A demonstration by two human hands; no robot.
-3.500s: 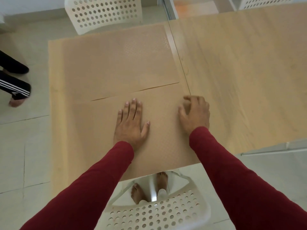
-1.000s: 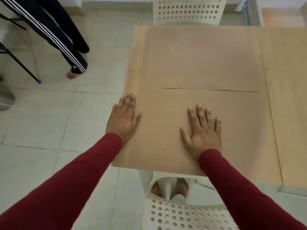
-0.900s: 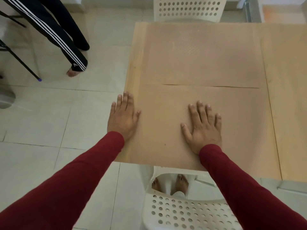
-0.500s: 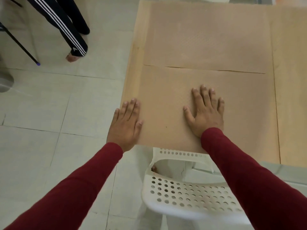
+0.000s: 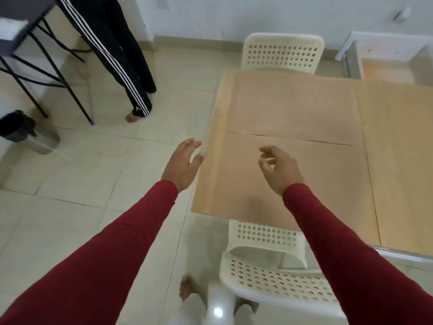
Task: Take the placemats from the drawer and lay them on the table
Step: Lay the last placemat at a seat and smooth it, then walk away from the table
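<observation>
Mats lie flat on the bench [image 5: 398, 160]: near mat [image 5: 269, 179] by the chair [image 5: 276, 285], far mat [image 5: 290, 104] beyond it. Left hand [image 5: 181, 164] and right hand [image 5: 280, 168] hover loose, holding nothing. Laying looks done; next likely another drawer [image 5: 384, 66] trip.

2 tan placemats [image 5: 293, 109] flat on table [image 5: 398, 137]

Two placemats lie on the table [image 5: 398, 137], the near placemat [image 5: 269, 179] just under the right hand's fingers [image 5: 266, 152], the far placemat [image 5: 293, 104] beyond those fingertips, edges meeting. The left hand's fingers [image 5: 193, 144] sit at the table's left edge. One chair [image 5: 282, 52] stands behind the table, another chair [image 5: 269, 277] before it. A person's legs [image 5: 121, 57] stand far left of the fingers.
</observation>
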